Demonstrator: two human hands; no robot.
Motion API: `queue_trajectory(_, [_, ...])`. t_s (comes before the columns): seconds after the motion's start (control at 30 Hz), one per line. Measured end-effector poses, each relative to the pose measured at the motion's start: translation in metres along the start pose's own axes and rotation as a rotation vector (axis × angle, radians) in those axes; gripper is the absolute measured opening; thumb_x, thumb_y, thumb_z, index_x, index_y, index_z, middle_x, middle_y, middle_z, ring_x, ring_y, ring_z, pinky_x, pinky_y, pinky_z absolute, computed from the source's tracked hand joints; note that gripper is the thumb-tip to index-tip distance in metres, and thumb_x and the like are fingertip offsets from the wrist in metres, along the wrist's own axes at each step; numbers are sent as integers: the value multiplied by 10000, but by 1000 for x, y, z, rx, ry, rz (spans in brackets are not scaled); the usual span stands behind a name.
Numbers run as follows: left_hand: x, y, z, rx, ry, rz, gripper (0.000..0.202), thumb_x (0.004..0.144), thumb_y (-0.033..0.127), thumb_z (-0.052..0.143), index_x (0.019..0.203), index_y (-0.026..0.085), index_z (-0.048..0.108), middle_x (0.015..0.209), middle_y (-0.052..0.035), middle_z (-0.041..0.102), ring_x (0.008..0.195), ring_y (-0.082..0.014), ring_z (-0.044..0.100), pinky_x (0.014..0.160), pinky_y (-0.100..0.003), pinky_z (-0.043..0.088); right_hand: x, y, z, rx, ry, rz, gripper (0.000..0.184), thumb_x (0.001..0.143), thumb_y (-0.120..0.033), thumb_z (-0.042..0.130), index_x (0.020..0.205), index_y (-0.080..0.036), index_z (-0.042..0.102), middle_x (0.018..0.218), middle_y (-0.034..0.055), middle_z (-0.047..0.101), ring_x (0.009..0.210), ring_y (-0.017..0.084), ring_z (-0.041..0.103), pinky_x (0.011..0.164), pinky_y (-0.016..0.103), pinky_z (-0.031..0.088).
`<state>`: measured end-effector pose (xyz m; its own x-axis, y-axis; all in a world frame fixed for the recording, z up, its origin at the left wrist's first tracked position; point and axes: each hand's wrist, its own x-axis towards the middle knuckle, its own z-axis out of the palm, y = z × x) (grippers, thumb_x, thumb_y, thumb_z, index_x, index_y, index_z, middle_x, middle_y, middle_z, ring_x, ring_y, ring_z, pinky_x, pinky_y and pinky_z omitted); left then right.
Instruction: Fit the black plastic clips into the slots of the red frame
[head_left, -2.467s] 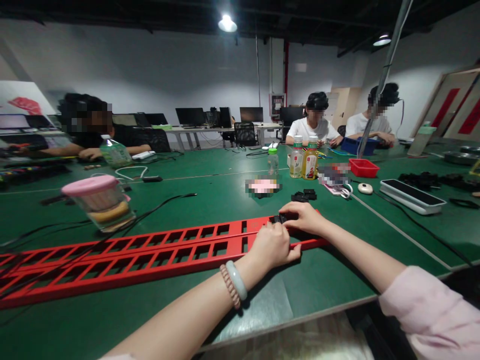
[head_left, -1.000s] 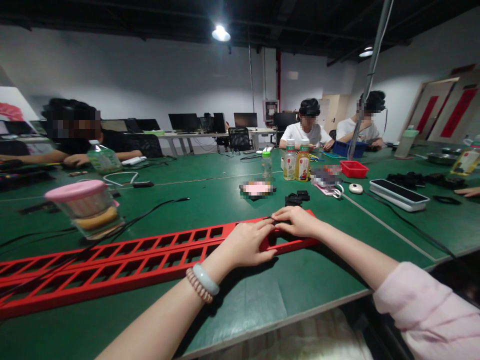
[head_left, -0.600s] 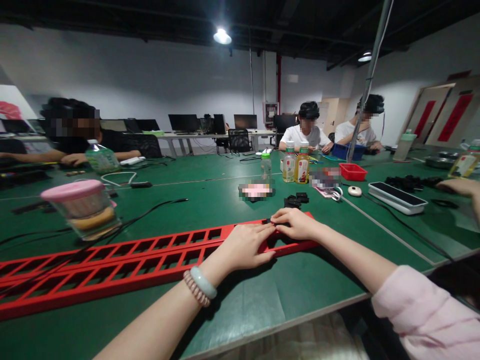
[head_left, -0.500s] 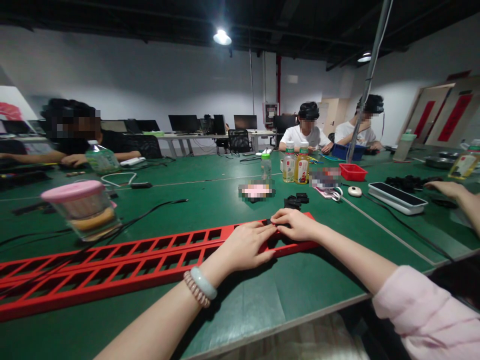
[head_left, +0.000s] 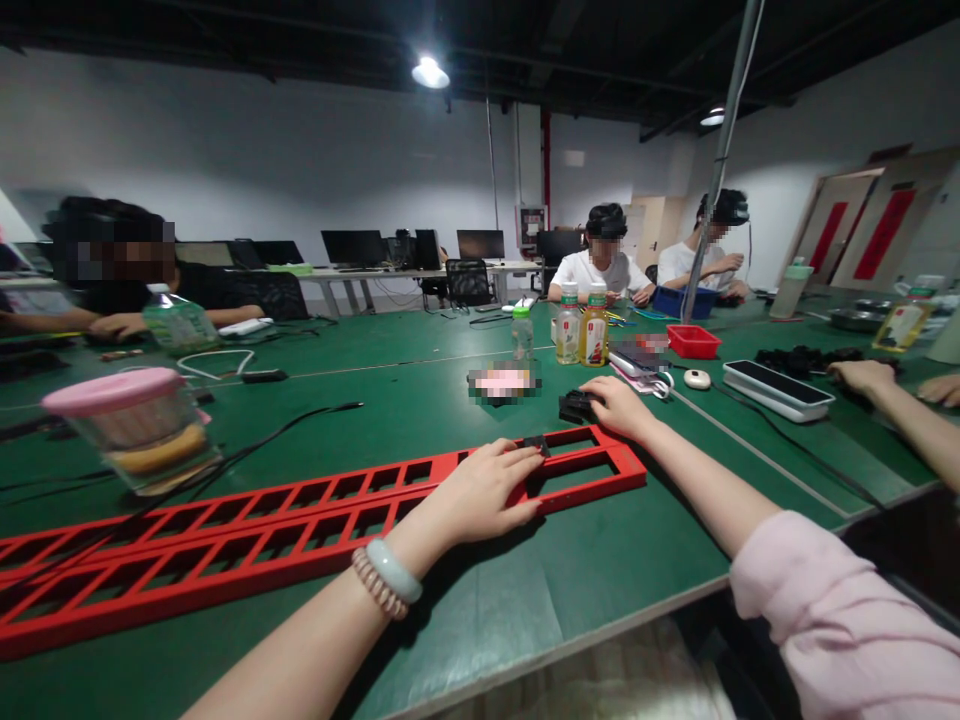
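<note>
A long red frame [head_left: 405, 481] with two rows of slots runs along the table. My left hand [head_left: 480, 487] lies across it, fingers stretched out and thumb near the front edge. Beside these fingertips, a small black part [head_left: 535, 445] sits in the far row. Past the frame's right end, my right hand [head_left: 619, 408] has its fingers bent together on a black plastic part from the small pile [head_left: 572, 404]. The fingertips are partly hidden there.
A pink-lidded cup [head_left: 135, 430] and a black cable [head_left: 300, 420] are at left. Behind stand drink bottles [head_left: 581, 325], a red tray [head_left: 694, 342] and a metal pole [head_left: 712, 190]. At right are a white-and-black device [head_left: 778, 388] and another person's hand [head_left: 862, 378].
My right hand has left the black part in the frame and moved back to the black pile. My left hand stays on the frame. The view has shifted slightly right.
</note>
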<state>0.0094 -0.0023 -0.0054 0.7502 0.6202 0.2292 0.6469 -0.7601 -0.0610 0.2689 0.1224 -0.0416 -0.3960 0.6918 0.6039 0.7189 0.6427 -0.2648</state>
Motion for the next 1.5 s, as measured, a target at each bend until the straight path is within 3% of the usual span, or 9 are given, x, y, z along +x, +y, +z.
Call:
queue_trajectory(0.1, [0, -1, -2, -5, -6, -5, 498, 830, 441, 454, 1263, 196, 431, 1281, -73, 482, 1168, -258, 404, 971, -402, 333, -1, 25, 3, -86, -85, 54, 365, 726, -66, 462, 1050, -130, 618, 1063, 111, 617, 1010, 196, 532, 901, 323, 397])
queue_trajectory(0.23, [2, -1, -4, 0, -28, -7, 499, 837, 447, 441, 1270, 201, 425, 1282, -69, 481, 1170, -261, 398, 968, -412, 338, -2, 37, 8, -156, -208, 49, 415, 719, -61, 484, 1110, -143, 592, 1108, 103, 601, 1036, 194, 519, 921, 299, 368])
queue_trajectory(0.53, [5, -7, -5, 3, -43, 9, 491, 839, 439, 437, 1274, 211, 424, 1297, -54, 466, 1158, -258, 403, 975, -407, 341, 0, 42, 0, -235, -198, 219, 266, 766, -155, 502, 989, -131, 644, 990, 139, 563, 902, 202, 525, 804, 289, 398])
queue_trajectory(0.73, [4, -4, -7, -15, -25, 4, 488, 829, 416, 457, 1267, 203, 428, 1282, -58, 481, 1155, -250, 409, 969, -405, 347, -3, 40, -4, -248, -206, 221, 238, 725, -50, 512, 907, -144, 634, 876, 115, 591, 866, 205, 534, 793, 299, 391])
queue_trajectory(0.83, [3, -3, -7, -14, -27, 0, 494, 821, 413, 467, 1266, 202, 425, 1280, -63, 481, 1162, -254, 410, 967, -412, 345, -4, 38, -6, -252, -182, 228, 196, 733, -73, 524, 877, -147, 634, 861, 118, 577, 878, 224, 526, 783, 319, 396])
queue_trajectory(1.03, [0, 1, -7, -20, -43, -18, 497, 818, 414, 467, 1261, 192, 425, 1290, -87, 469, 1180, -247, 420, 981, -409, 323, -2, 21, -11, -177, -37, 184, 243, 820, -201, 477, 1034, -188, 593, 929, 90, 489, 841, 183, 512, 781, 318, 414])
queue_trajectory(1.27, [-1, 6, -7, 0, -47, -15, 505, 816, 406, 462, 1263, 176, 409, 1301, -86, 458, 1189, -253, 410, 981, -419, 314, -3, -28, -10, 79, 130, 14, 182, 802, -178, 485, 951, -165, 588, 944, 70, 403, 907, 166, 476, 869, 318, 403])
queue_trajectory(1.33, [-1, 10, -6, 30, -44, -13, 498, 818, 391, 453, 1260, 166, 408, 1299, -96, 456, 1174, -259, 422, 971, -423, 319, -4, -41, -8, 148, 123, -36, 123, 775, -176, 525, 882, -166, 585, 967, 68, 408, 942, 171, 470, 888, 330, 394])
queue_trajectory(1.5, [2, 25, -3, 117, -16, -45, 482, 809, 317, 431, 1257, 144, 390, 1253, -120, 483, 1080, -273, 487, 908, -425, 363, -4, -58, -2, 313, -42, -93, 28, 754, -176, 562, 758, -169, 589, 859, 35, 496, 831, 141, 515, 813, 303, 423])
